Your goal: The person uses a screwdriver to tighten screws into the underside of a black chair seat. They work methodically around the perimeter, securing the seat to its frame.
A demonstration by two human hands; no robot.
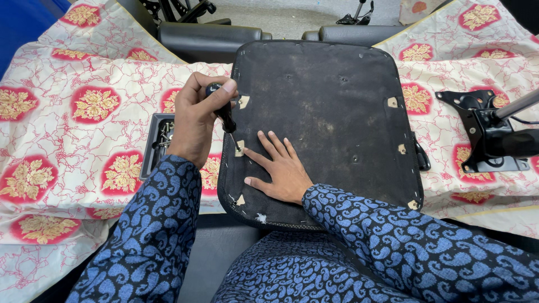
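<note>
A black fabric-covered chair seat pad [331, 112] lies upside down in front of me, with small tan tabs along its edges. My left hand [196, 118] grips a black-handled screwdriver [225, 115], its tip down at a tab on the pad's left edge. My right hand [279, 167] lies flat on the pad, fingers spread, just right of that tip. Both my sleeves are blue with a paisley pattern.
A white cloth with red and gold flowers [84, 129] covers the surface. A dark tray of screws [160, 140] sits left of the pad. A black metal chair mechanism [483, 134] lies at the right. Black chair parts [208, 36] lie beyond.
</note>
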